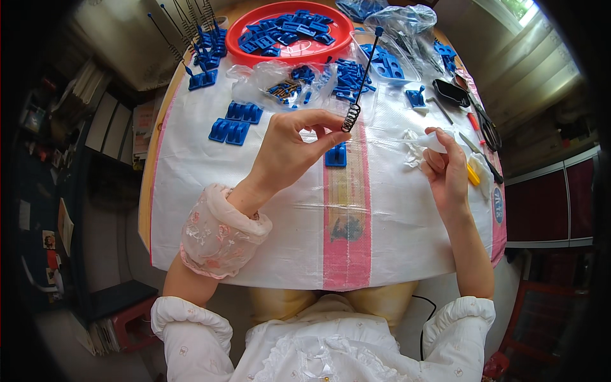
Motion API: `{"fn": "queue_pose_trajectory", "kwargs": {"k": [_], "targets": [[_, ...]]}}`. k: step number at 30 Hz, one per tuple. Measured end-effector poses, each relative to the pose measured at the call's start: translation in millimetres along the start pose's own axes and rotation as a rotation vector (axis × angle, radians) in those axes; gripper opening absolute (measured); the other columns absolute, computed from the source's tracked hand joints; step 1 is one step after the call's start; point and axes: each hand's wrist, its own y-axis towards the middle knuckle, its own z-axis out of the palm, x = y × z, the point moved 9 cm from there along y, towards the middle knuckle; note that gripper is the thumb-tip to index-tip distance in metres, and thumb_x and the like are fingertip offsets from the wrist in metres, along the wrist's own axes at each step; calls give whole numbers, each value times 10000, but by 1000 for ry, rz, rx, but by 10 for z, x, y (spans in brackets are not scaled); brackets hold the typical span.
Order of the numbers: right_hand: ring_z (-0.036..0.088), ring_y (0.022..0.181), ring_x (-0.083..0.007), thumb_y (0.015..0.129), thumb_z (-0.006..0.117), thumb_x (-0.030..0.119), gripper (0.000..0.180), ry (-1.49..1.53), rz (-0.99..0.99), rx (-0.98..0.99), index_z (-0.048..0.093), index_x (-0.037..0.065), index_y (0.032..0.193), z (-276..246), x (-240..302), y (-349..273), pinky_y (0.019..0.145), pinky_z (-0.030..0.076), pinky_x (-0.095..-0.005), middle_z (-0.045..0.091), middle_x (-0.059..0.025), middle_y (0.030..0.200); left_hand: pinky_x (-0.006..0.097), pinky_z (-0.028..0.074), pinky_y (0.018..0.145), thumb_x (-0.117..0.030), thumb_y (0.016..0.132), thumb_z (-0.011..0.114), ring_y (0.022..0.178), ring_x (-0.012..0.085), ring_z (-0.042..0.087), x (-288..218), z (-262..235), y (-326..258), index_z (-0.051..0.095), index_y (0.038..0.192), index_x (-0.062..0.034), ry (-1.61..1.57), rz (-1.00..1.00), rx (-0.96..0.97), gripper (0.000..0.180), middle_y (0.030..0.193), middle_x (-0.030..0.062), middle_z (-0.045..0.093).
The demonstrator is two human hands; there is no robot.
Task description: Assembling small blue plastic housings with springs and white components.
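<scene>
My left hand (296,143) is closed, with thumb and fingertips pinching a black coil spring (351,118) over the middle of the table. From the coil a thin dark rod rises, tilted to the right, with a blue tip (379,31) at its top. Just below that hand a blue clip-like plastic part (336,155) lies on the cloth. To the right, my right hand (447,169) is raised with its fingers curled round a small white bottle-like thing (431,141); its exact kind is unclear. Crumpled white tissue (412,151) lies beside it.
A red basin (232,39) full of blue parts stands at the back. Blue bases with springs and rods (203,79) stand back left. Plastic bags (245,81) hold small pieces. Scissors (489,130), a black tray (450,93) and a yellow-handled tool (473,175) lie right.
</scene>
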Motion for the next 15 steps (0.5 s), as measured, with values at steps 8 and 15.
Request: {"fn": "queue_pose_trajectory", "kwargs": {"k": [8, 15], "targets": [[212, 527, -26, 994, 627, 283, 261, 11, -26, 2, 659, 34, 1066, 17, 1, 5, 495, 178, -248, 250, 110, 592, 242, 502, 667, -56, 846, 804, 721, 86, 622, -10, 3, 1, 794, 1001, -27, 1, 14, -5, 158, 895, 48, 774], [226, 528, -23, 996, 630, 266, 241, 1, -31, 7, 666, 38, 1068, 45, 0, 0, 494, 182, -244, 264, 109, 595, 238, 499, 665, -52, 843, 803, 719, 82, 621, -21, 1, 2, 794, 999, -26, -6, -1, -4, 158, 893, 46, 774]]}}
